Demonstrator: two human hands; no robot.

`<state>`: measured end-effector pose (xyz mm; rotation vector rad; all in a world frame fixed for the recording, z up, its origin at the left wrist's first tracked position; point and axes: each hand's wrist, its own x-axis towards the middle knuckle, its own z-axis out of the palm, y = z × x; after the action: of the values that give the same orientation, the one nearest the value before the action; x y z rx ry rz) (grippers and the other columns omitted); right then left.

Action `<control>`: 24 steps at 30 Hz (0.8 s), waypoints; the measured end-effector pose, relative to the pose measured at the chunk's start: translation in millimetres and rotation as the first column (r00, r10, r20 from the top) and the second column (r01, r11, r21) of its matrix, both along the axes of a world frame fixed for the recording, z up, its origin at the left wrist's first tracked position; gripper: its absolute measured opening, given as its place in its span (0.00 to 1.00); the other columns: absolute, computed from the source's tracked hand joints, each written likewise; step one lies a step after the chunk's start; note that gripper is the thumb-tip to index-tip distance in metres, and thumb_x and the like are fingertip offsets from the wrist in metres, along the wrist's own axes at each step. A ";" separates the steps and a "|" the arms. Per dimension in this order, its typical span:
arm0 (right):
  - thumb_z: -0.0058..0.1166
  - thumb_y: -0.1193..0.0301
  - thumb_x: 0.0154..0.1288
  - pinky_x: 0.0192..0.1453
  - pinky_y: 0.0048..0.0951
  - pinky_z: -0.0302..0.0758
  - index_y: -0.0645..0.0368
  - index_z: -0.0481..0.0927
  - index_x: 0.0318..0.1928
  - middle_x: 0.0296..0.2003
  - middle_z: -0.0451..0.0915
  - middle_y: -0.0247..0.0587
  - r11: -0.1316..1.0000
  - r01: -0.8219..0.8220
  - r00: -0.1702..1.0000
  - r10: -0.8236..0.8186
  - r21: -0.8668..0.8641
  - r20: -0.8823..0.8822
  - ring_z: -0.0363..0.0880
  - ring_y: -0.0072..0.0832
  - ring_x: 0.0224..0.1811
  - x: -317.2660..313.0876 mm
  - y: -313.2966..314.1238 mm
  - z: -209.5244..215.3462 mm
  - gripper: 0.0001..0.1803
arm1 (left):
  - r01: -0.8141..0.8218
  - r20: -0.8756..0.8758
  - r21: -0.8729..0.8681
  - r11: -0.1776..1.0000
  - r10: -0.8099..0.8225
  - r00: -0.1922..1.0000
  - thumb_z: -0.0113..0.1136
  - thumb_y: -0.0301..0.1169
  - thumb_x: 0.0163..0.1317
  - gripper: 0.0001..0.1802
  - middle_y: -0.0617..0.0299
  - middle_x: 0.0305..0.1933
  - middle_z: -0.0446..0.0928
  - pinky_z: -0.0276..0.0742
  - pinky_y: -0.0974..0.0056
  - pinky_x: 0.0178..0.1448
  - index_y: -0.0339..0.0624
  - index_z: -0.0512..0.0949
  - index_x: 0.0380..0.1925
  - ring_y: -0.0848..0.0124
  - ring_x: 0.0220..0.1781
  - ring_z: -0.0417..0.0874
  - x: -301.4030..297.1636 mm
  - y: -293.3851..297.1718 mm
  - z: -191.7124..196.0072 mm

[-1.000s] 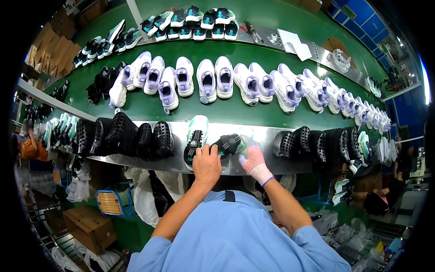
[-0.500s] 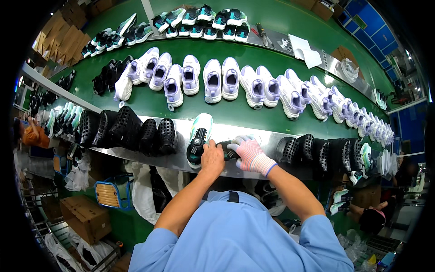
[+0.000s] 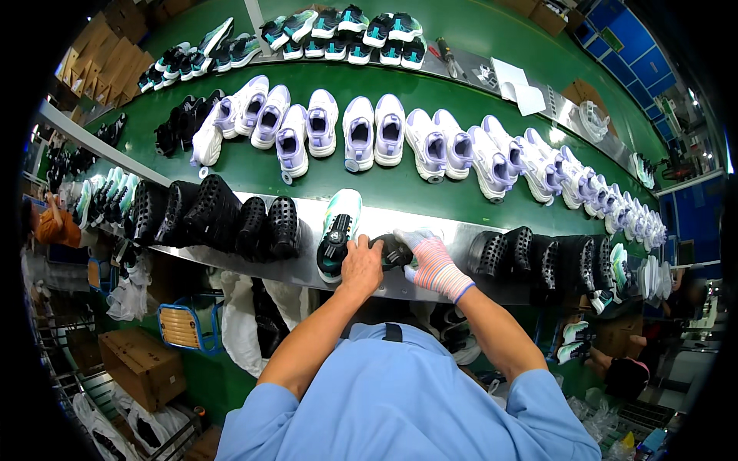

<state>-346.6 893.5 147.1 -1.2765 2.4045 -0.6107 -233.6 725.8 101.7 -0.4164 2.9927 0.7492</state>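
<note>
A mint-white sneaker with black upper parts (image 3: pixel 338 223) stands on the metal ledge, toe pointing away. Just to its right, my bare left hand (image 3: pixel 361 265) is closed on the near end of a small black piece (image 3: pixel 393 252), whose kind I cannot make out. My right hand (image 3: pixel 435 265), in a white glove with pink stripes, holds the piece's other side, fingers over the top and thumb below. The piece is partly hidden by both hands.
Black shoes with round holes stand left (image 3: pixel 283 227) and right (image 3: pixel 489 253) on the metal ledge (image 3: pixel 438 227). Beyond it, white-lilac sneakers (image 3: pixel 359 134) line a green belt. Black-teal sneakers (image 3: pixel 390 54), screwdrivers (image 3: pixel 446 55) and white paper (image 3: pixel 511 81) lie farther back.
My right hand has shifted its grip on the black piece, its thumb now showing lower and apart from the fingers. The left hand stays almost in place; the whole view has shifted slightly.
</note>
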 end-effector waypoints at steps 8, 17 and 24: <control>0.62 0.69 0.51 0.63 0.48 0.77 0.48 0.76 0.67 0.51 0.86 0.50 0.899 -0.227 0.973 0.229 0.374 0.041 0.81 0.51 0.57 -31.8 -26.4 28.2 0.37 | 0.011 0.016 0.020 1.000 -0.011 1.000 0.72 0.24 0.53 0.31 0.47 0.58 0.73 0.78 0.48 0.61 0.40 0.79 0.61 0.43 0.58 0.75 -10.1 -0.6 -6.9; 0.63 0.70 0.53 0.57 0.49 0.81 0.45 0.77 0.65 0.46 0.85 0.55 0.958 -0.171 0.985 0.159 0.228 0.069 0.83 0.55 0.53 -39.9 -20.7 -3.0 0.34 | 0.054 0.006 0.115 0.992 -0.055 0.998 0.77 0.33 0.53 0.31 0.48 0.57 0.76 0.79 0.49 0.61 0.42 0.81 0.59 0.46 0.61 0.78 -13.3 0.2 9.0; 0.63 0.70 0.59 0.58 0.47 0.81 0.51 0.80 0.58 0.46 0.85 0.54 0.932 -0.145 0.989 0.123 0.332 0.085 0.83 0.53 0.53 -48.2 -24.5 -8.0 0.24 | -0.002 0.141 0.162 0.987 -0.021 0.990 0.69 0.53 0.62 0.29 0.48 0.52 0.79 0.81 0.49 0.58 0.43 0.85 0.54 0.49 0.54 0.84 -29.3 -4.0 15.8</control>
<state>-394.8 869.0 139.0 -1.2369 2.2252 -0.1840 -262.9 721.7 117.5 -0.4278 2.7746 0.9118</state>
